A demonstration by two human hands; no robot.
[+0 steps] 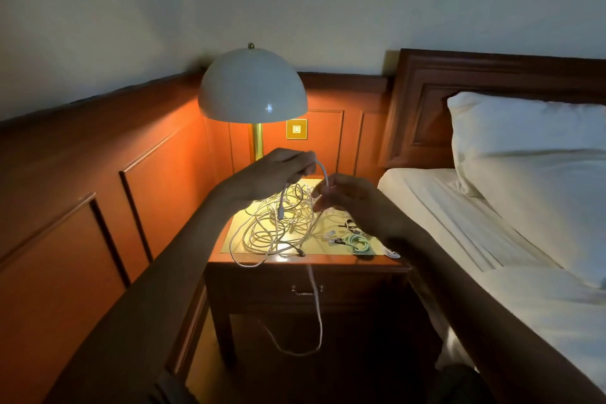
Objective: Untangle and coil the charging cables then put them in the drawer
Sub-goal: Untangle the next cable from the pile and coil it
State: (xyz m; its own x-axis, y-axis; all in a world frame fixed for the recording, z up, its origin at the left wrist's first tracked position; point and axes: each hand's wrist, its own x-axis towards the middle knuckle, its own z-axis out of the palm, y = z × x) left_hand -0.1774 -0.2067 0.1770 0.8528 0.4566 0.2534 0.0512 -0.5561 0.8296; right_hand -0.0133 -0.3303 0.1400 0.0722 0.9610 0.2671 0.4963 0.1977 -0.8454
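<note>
A white cable (324, 170) is arching between the two hands at the centre of the frame. The left hand (278, 170) is gripping it with curled fingers, and the right hand (347, 203) is pinching it just to the right. The hands are close together but not touching. Below them a tangle of pale cables (278, 229) is lying on the lit tabletop (344, 261), with a green coiled cable (359, 243) at its right. One loose strand (317, 305) is hanging over the shut drawer (262, 289) at lower centre. A domed lamp (252, 85) is glowing behind, and a bed (459, 207) is filling the right side.
</note>
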